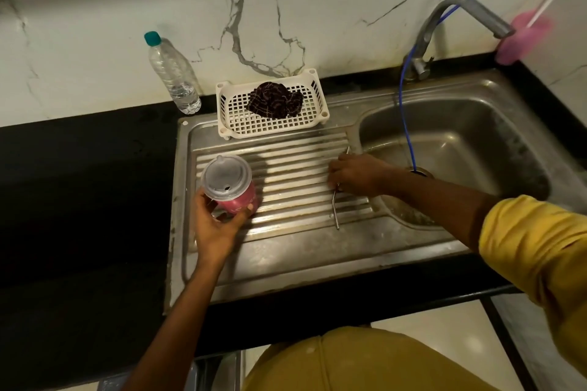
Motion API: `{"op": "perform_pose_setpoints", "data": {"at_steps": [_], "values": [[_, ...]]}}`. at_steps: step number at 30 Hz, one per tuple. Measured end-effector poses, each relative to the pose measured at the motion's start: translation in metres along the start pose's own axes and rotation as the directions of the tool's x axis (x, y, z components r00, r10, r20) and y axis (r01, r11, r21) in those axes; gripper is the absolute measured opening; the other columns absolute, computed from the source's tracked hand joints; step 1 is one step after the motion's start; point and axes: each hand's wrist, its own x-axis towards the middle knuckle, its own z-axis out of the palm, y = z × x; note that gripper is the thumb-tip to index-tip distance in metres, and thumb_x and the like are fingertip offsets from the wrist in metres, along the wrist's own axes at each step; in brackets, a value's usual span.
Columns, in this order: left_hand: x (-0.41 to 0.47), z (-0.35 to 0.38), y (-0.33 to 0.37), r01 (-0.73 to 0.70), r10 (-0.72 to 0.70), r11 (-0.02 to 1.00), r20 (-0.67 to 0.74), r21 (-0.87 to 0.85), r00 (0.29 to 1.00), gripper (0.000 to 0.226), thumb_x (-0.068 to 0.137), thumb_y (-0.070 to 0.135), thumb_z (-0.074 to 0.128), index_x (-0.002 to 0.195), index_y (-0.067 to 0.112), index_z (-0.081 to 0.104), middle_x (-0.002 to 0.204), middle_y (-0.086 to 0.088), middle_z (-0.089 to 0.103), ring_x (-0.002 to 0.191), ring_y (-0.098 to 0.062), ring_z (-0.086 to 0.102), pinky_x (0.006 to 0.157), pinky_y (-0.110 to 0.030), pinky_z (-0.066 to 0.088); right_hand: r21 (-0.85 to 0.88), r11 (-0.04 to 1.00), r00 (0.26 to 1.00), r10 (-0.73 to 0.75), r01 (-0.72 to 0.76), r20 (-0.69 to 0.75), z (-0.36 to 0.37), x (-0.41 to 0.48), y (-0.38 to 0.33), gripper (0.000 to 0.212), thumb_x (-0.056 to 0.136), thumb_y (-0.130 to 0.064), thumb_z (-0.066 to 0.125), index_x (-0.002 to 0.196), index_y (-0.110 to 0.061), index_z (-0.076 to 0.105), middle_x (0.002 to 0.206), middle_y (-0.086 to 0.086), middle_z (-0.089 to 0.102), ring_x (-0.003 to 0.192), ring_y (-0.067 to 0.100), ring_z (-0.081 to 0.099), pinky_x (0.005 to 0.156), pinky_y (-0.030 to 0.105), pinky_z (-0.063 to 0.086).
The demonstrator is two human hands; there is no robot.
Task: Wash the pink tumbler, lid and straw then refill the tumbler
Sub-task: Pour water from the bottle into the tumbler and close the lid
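My left hand (219, 225) grips the pink tumbler (241, 200) from below and behind, thumb on one side and fingers wrapped round the other. The tumbler stands at the left end of the ribbed drainboard (286, 168), tilted a little toward me. Its clear lid (226, 176) is seated on top, and I see a small dark hole near the lid's front edge.

My right hand (355, 173) is down on the right end of the drainboard, just beside the edge of the basin (460, 136). Its fingers are curled round the metal straw (335, 213), which lies across the ribs. One end pokes out behind the hand toward the back, and the bent end reaches toward the front edge. A yellow sleeve (533, 247) covers my right upper arm.

At the back edge of the drainboard sits a white basket (222, 111) with a dark crumpled cloth (274, 100) inside. Left of it, on the black worktop (79, 184) against the wall, a clear water bottle (174, 76) with a teal cap stands upright. The tap (460, 6) rises at the back of the basin, and a thin blue tube (403, 117) runs down past it to the drain. A blurred pink brush (521, 38) sits at the worktop's back right corner.
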Motion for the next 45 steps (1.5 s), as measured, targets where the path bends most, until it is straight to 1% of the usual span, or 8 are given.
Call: {"op": "perform_pose_setpoints", "data": {"at_steps": [5, 10, 13, 19, 25, 33, 39, 45], "values": [[0.0, -0.002, 0.007, -0.049, 0.05, 0.997, 0.012, -0.06, 0.999, 0.093, 0.069, 0.002, 0.086, 0.145, 0.024, 0.037, 0.132, 0.013, 0.051, 0.115, 0.005, 0.056, 0.089, -0.017, 0.054, 0.171, 0.984, 0.971, 0.093, -0.055, -0.221, -0.009, -0.005, -0.005, 0.021, 0.1, -0.027, 0.055, 0.119, -0.021, 0.061, 0.113, 0.003, 0.065, 0.104, 0.02, 0.057, 0.082, 0.034, 0.048], [0.0, -0.015, 0.016, -0.189, 0.189, 0.982, 0.021, -0.012, 0.982, 0.105, 0.058, 0.044, 0.093, 0.144, 0.046, 0.032, 0.147, 0.013, 0.045, 0.134, -0.007, 0.048, 0.096, -0.019, 0.05, 0.631, 0.773, 0.746, 0.382, 0.065, -0.546, -0.047, -0.006, -0.037, 0.016, 0.098, -0.016, 0.062, 0.114, -0.018, 0.06, 0.101, -0.003, 0.068, 0.09, 0.01, 0.065, 0.076, 0.025, 0.054], [0.003, -0.018, 0.022, -0.249, 0.248, 0.968, 0.069, 0.017, 0.966, 0.107, 0.062, 0.043, 0.094, 0.15, 0.03, 0.035, 0.153, 0.006, 0.04, 0.136, -0.012, 0.046, 0.093, -0.011, 0.048, 0.808, 0.558, 0.668, 0.531, 0.187, -0.521, -0.077, -0.004, -0.066, 0.022, 0.095, -0.015, 0.067, 0.113, -0.021, 0.055, 0.092, -0.006, 0.071, 0.084, 0.012, 0.072, 0.07, 0.026, 0.06], [0.012, -0.014, 0.032, -0.346, 0.341, 0.935, 0.077, 0.079, 0.937, 0.084, 0.065, 0.035, 0.086, 0.139, 0.027, 0.047, 0.141, 0.005, 0.046, 0.128, -0.002, 0.048, 0.087, -0.006, 0.046, 0.845, 0.338, 0.569, 0.628, 0.416, -0.531, -0.115, 0.012, -0.114, 0.027, 0.091, -0.01, 0.067, 0.11, -0.021, 0.052, 0.086, 0.011, 0.075, 0.076, 0.027, 0.074, 0.066, 0.045, 0.063], [0.02, -0.012, 0.029, -0.358, 0.355, 0.924, 0.049, 0.132, 0.934, 0.076, 0.067, 0.019, 0.091, 0.132, 0.023, 0.052, 0.132, 0.004, 0.047, 0.117, 0.01, 0.047, 0.088, -0.004, 0.042, 0.811, 0.214, 0.499, 0.694, 0.544, -0.518, -0.131, 0.029, -0.137, 0.027, 0.093, 0.002, 0.063, 0.113, -0.01, 0.049, 0.091, 0.026, 0.071, 0.076, 0.025, 0.073, 0.064, 0.031, 0.06], [0.018, -0.011, 0.029, -0.335, 0.331, 0.938, 0.052, 0.087, 0.942, 0.079, 0.067, 0.027, 0.089, 0.137, 0.014, 0.052, 0.135, 0.002, 0.047, 0.119, 0.012, 0.046, 0.092, -0.004, 0.041, 0.815, 0.273, 0.501, 0.676, 0.511, -0.54, -0.123, 0.046, -0.151, 0.032, 0.083, -0.029, 0.069, 0.11, -0.021, 0.052, 0.083, 0.019, 0.073, 0.073, 0.038, 0.072, 0.064, 0.049, 0.061], [0.017, -0.014, 0.031, -0.335, 0.331, 0.935, 0.052, 0.113, 0.942, 0.081, 0.067, 0.038, 0.083, 0.138, 0.016, 0.052, 0.135, 0.007, 0.046, 0.12, 0.015, 0.043, 0.095, -0.006, 0.04, 0.821, 0.369, 0.528, 0.634, 0.436, -0.566, -0.115, 0.051, -0.155, 0.026, 0.091, -0.012, 0.066, 0.109, -0.023, 0.051, 0.082, 0.008, 0.076, 0.068, 0.023, 0.074, 0.063, 0.052, 0.061], [0.016, -0.015, 0.033, -0.312, 0.308, 0.945, 0.055, 0.101, 0.95, 0.081, 0.068, 0.04, 0.085, 0.139, 0.022, 0.051, 0.137, 0.008, 0.046, 0.125, 0.003, 0.046, 0.1, -0.027, 0.05, 0.773, 0.514, 0.535, 0.561, 0.374, -0.632, -0.114, 0.057, -0.16, 0.027, 0.091, -0.014, 0.07, 0.108, -0.024, 0.052, 0.079, 0.004, 0.075, 0.067, 0.016, 0.072, 0.061, 0.044, 0.06]]}}
